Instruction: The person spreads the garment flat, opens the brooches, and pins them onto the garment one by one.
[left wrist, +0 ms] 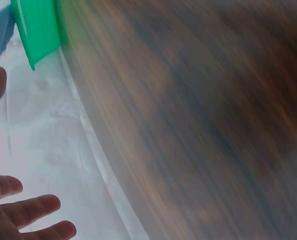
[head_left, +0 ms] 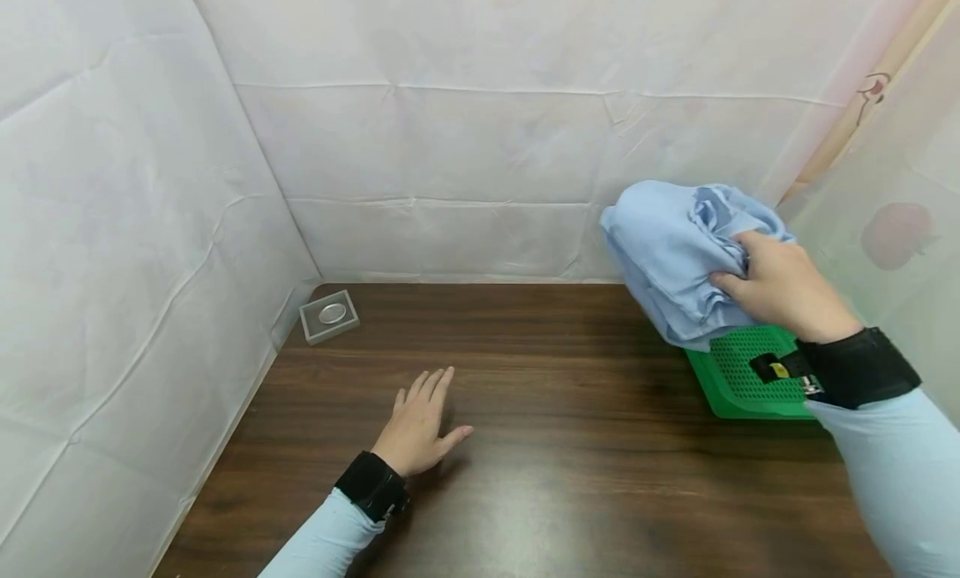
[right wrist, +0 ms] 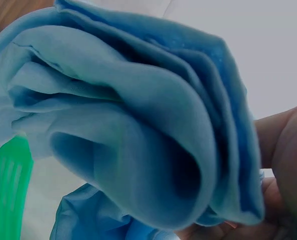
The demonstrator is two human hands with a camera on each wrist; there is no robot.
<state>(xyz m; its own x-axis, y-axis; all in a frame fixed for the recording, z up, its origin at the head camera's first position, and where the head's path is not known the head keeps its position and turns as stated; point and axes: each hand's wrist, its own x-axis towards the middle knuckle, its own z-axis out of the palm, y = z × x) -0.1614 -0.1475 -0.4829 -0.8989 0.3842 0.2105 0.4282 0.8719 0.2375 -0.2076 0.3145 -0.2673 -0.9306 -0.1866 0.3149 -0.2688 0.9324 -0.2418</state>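
Possibly the loosely folded blue cloth [head_left: 663, 248], gripped by the right hand [head_left: 787, 286] at three o'clock, could unravel; left hand [head_left: 415, 430] splayed, empty.

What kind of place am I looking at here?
Probably a makeshift recording booth: a dark wood-grain surface closed in by creased white sheeting, with black bands strapped round both wrists.

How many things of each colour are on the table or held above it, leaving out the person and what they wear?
Blue: 1, the cloth bundle in the right hand
Green: 1, the basket
Grey: 1, the small box, counted together with the round silvery piece in it
Total: 3
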